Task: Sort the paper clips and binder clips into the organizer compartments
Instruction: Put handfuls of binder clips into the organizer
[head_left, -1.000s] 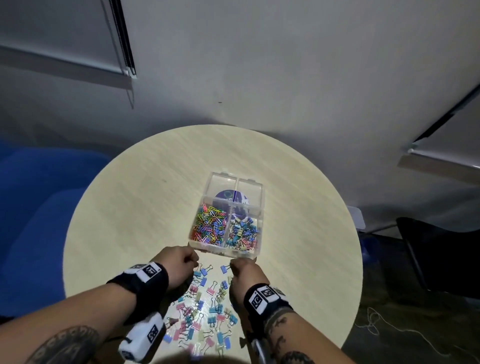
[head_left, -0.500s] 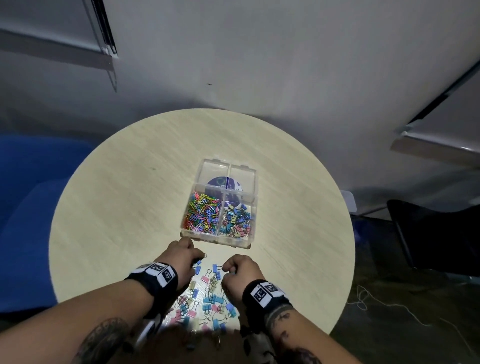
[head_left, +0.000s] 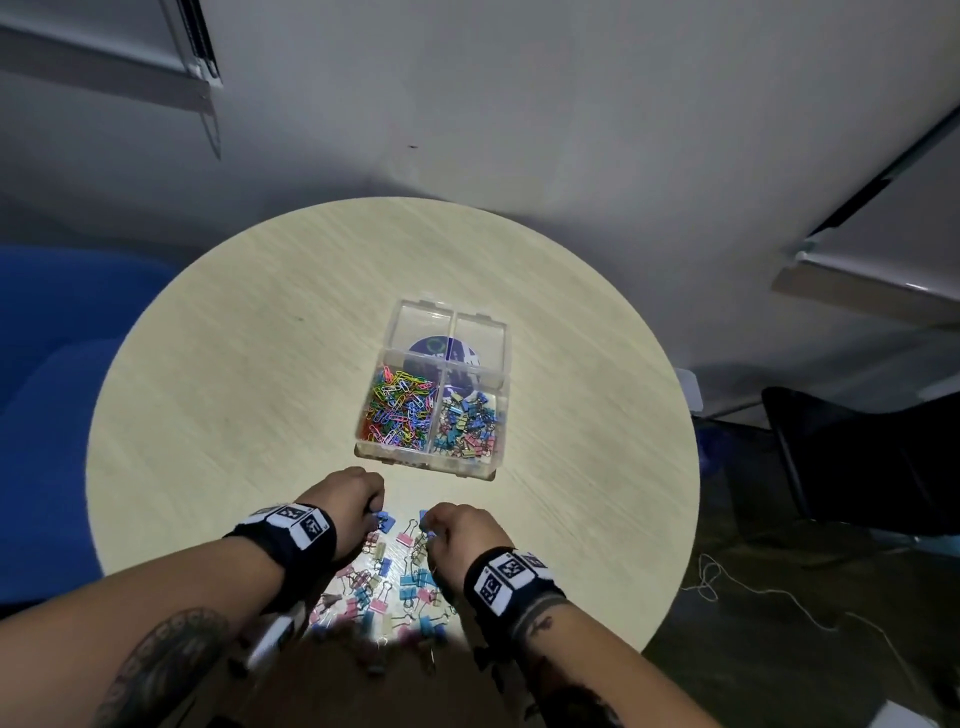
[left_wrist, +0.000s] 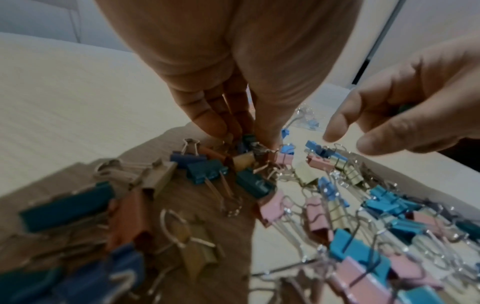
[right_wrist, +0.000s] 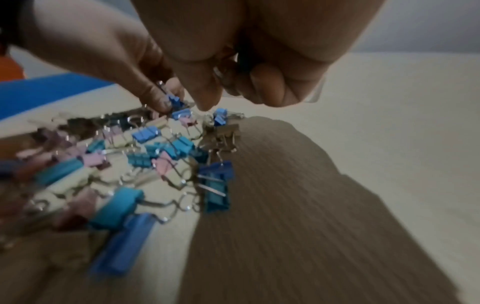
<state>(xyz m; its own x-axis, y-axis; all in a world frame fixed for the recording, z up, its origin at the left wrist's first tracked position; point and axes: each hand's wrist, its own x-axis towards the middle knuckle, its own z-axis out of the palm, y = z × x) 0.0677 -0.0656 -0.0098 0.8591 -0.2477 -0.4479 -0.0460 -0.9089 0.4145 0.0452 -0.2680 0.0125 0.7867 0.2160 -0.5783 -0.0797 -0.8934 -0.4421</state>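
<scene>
On the round pale wooden table (head_left: 218, 364), the left hand (head_left: 347, 506) pinches a blue binder clip (right_wrist: 174, 100) at the far edge of the loose pile of pastel binder clips (head_left: 387, 587). The right hand (head_left: 465, 535) is curled around gathered clips; which ones cannot be told. The clear plastic four-compartment organizer (head_left: 498, 457) sits just beyond, its near-left compartment holding the coloured paper clips (head_left: 397, 410).

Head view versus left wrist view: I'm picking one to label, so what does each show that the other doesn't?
Only the head view shows the organizer with paper clips near left and sorted binder clips near right. Only the left wrist view shows the left hand's fingertips pinching a clip. Both show the loose pile, both hands and the table.
</scene>
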